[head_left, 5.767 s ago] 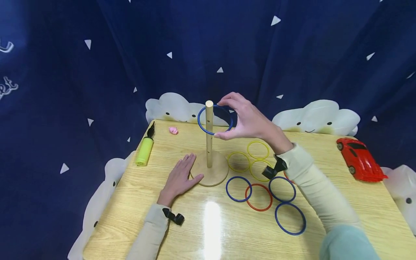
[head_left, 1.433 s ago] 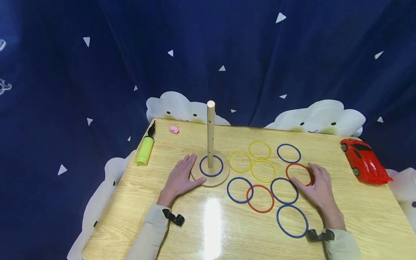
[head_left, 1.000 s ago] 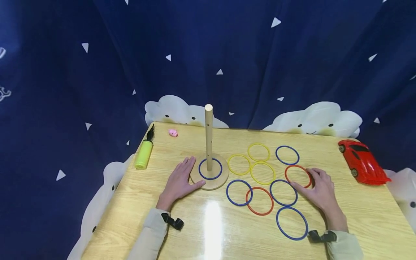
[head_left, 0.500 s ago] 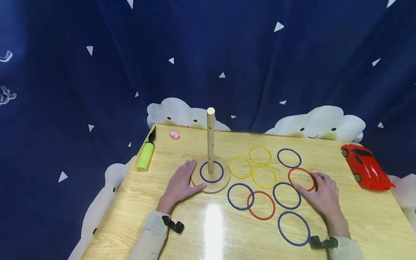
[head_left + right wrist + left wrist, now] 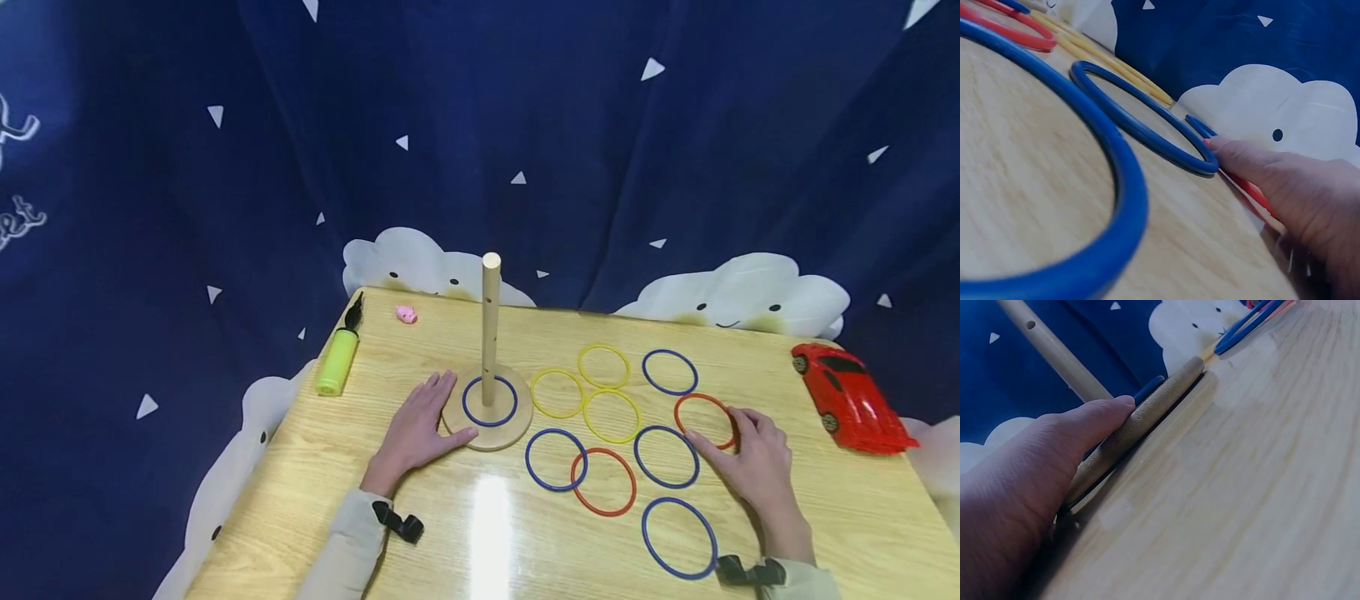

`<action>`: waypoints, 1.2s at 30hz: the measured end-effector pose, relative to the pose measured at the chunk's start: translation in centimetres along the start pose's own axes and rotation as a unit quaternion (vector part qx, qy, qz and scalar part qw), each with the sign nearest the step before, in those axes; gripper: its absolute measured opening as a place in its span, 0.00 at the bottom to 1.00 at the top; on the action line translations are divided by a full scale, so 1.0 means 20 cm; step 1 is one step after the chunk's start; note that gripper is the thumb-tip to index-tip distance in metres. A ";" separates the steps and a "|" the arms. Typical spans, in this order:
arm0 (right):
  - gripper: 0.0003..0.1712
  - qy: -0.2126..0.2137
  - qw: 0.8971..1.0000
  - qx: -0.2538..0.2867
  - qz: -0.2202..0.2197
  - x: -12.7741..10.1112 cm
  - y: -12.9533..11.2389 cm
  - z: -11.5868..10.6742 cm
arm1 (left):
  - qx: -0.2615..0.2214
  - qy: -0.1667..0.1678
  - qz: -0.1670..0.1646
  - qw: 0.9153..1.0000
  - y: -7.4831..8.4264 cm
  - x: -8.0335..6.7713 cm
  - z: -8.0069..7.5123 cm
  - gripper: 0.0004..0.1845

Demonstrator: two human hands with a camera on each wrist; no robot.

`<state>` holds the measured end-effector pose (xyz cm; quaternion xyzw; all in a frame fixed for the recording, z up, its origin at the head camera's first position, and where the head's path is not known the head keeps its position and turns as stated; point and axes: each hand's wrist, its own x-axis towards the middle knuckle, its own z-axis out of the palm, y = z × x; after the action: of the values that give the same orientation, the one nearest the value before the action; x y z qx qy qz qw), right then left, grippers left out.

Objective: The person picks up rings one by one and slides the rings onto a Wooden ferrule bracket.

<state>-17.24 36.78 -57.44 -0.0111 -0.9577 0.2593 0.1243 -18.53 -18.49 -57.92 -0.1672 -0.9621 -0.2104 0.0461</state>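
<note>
A wooden peg (image 5: 491, 333) stands upright on a round base (image 5: 487, 439), and a blue ring (image 5: 489, 425) lies around its foot. My left hand (image 5: 411, 437) rests at the left of the base, thumb on its rim, fingers extended along its edge. At the right, my right hand (image 5: 756, 462) holds a red ring (image 5: 701, 395) between thumb and fingers. The red ring lies at the table surface, its left side close to another blue ring (image 5: 636, 454). In the right wrist view the thumb (image 5: 1241, 159) covers part of the red ring; the fingertips are hidden.
Several yellow rings (image 5: 557, 370) lie right of the base. Blue rings and a second red ring (image 5: 604, 514), overlapping a blue one, lie nearer. A red toy car (image 5: 851, 400), a green pump (image 5: 337, 362) and a pink pig figure (image 5: 406, 314) sit towards the table's edges.
Earlier the right hand held a blue ring at the peg; that ring now lies on the base. The right hand has since shifted the red ring slightly right. The left hand has stayed put.
</note>
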 end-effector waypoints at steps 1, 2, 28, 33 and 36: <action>0.52 -0.001 1.000 -0.001 0.001 0.00 0.00 0.00 | 0.000 0.001 0.002 1.000 0.00 0.00 0.00 0.60; 0.52 0.000 1.000 -0.001 0.002 -0.01 0.01 -0.01 | 0.002 0.000 0.002 1.000 0.00 0.00 0.00 0.60; 0.50 0.048 0.999 -0.013 0.011 -0.03 0.03 -0.05 | -0.009 -0.001 0.004 1.000 -0.01 -0.01 -0.01 0.59; 0.49 0.060 0.998 0.002 0.010 -0.03 0.03 -0.06 | -0.009 0.003 0.001 1.000 0.00 0.00 -0.01 0.59; 0.48 0.068 0.998 0.018 0.007 -0.04 0.03 -0.06 | -0.011 -0.001 -0.001 1.000 0.01 0.00 -0.02 0.59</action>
<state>-16.23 37.82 -57.03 -0.0333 -0.9422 0.2756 0.1875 -18.40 -18.54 -57.62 -0.1665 -0.9600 -0.2209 0.0426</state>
